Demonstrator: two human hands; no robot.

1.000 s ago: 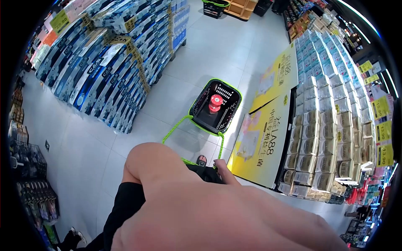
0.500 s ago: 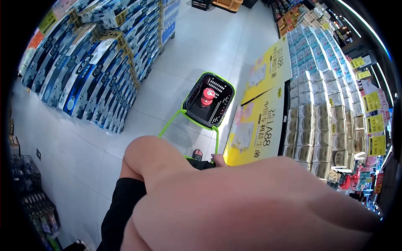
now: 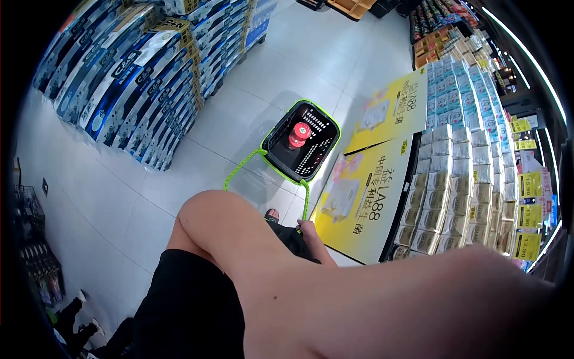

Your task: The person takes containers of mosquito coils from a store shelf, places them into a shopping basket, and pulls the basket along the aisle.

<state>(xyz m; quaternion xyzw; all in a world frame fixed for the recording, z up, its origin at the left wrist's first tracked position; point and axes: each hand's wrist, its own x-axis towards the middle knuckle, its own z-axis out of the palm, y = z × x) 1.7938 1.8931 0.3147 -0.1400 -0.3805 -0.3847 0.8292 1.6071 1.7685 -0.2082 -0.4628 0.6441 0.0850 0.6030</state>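
My right hand (image 3: 309,230) is closed around the lower end of a lime-green pull handle (image 3: 306,200). That handle joins a black shopping basket (image 3: 281,157) with a lime-green rim, standing on the floor ahead of me. Inside the basket is a red-and-pale container (image 3: 300,135), its exact kind unclear. My bent left arm (image 3: 371,293) crosses the foreground close to the camera and covers part of my right forearm. The left hand lies outside the picture. Below the handle shows a sandalled foot (image 3: 272,214).
Stacked blue-and-white packs (image 3: 131,90) rise on the left. Yellow-and-white sign boards (image 3: 365,197) edge a display of tissue-like packs (image 3: 445,197) on the right. Price tags (image 3: 529,215) hang beyond. At lower left are a dark rack (image 3: 39,257) and another person's legs (image 3: 72,317).
The view has shifted slightly, with the sign boards and basket now a little further right. My left forearm sits lower, uncovering more of my right hand. Another person's legs show more at lower left.
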